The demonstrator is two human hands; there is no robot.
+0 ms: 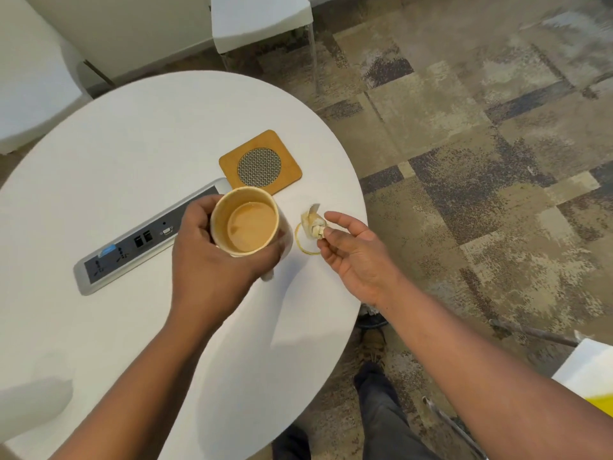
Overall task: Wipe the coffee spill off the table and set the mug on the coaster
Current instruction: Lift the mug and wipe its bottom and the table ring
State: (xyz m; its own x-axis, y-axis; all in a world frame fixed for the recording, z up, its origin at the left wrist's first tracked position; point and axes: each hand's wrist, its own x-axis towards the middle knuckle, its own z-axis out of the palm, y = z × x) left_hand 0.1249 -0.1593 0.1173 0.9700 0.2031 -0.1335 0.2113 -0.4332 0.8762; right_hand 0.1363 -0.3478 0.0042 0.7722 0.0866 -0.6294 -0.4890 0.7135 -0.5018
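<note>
My left hand (212, 254) grips a white mug (247, 224) with milky coffee inside, held above the round white table (116, 154). My right hand (351, 247) pinches a crumpled, coffee-stained tissue (313, 224) between thumb and fingertips, right over a thin brown ring of coffee (303, 245) on the tabletop. A square wooden coaster (260, 162) with a round metal mesh centre lies flat just beyond the mug.
A grey power and data socket strip (132, 242) is set into the table left of the mug. White chairs (262, 18) stand past the table's far edge. Patterned carpet (481, 144) lies to the right, and my legs show below the table edge.
</note>
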